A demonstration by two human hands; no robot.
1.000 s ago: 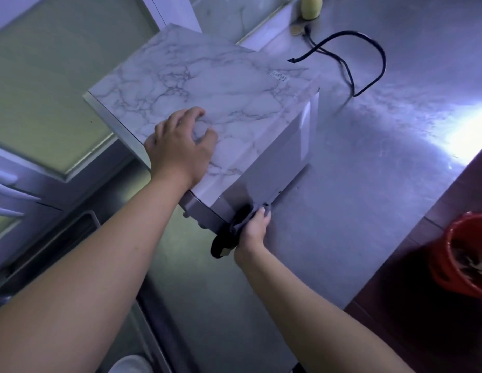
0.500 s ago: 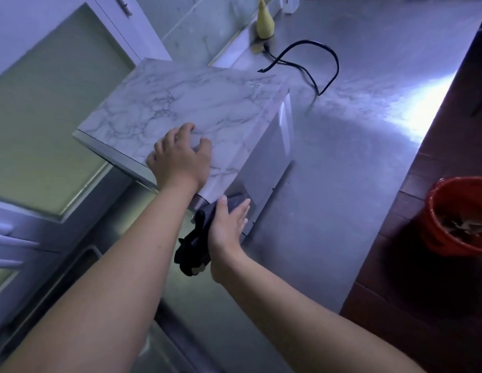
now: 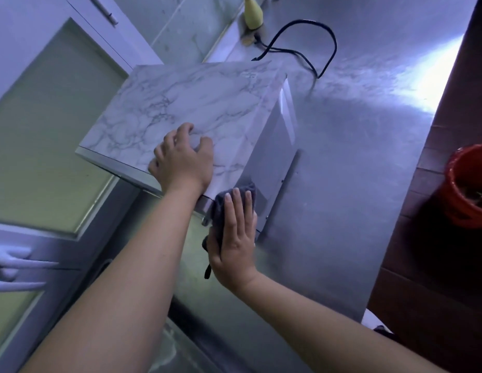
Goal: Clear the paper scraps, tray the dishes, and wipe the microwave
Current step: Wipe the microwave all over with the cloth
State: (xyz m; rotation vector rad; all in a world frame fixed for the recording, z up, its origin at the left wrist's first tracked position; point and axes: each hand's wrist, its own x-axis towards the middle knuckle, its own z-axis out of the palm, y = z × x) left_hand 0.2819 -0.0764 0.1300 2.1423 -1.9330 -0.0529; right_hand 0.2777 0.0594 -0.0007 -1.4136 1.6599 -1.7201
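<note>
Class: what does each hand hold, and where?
Nothing gripped: right hand presses the cloth flat against the microwave side; left hand rests on top.

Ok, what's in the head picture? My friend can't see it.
The right hand presses a dark cloth against the side of a marble-patterned microwave while the left hand rests on its top. It sits on a steel counter; a red bucket stands nearby.

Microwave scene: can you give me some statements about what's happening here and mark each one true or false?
The right hand presses a dark cloth flat against the microwave's side. True.
The left hand holds a sponge. False: it rests bare on the microwave's marbled top.
A red bucket is at the right of the view. True.
The black cord lies on top of the microwave. False: it lies on the steel counter behind it.
</note>
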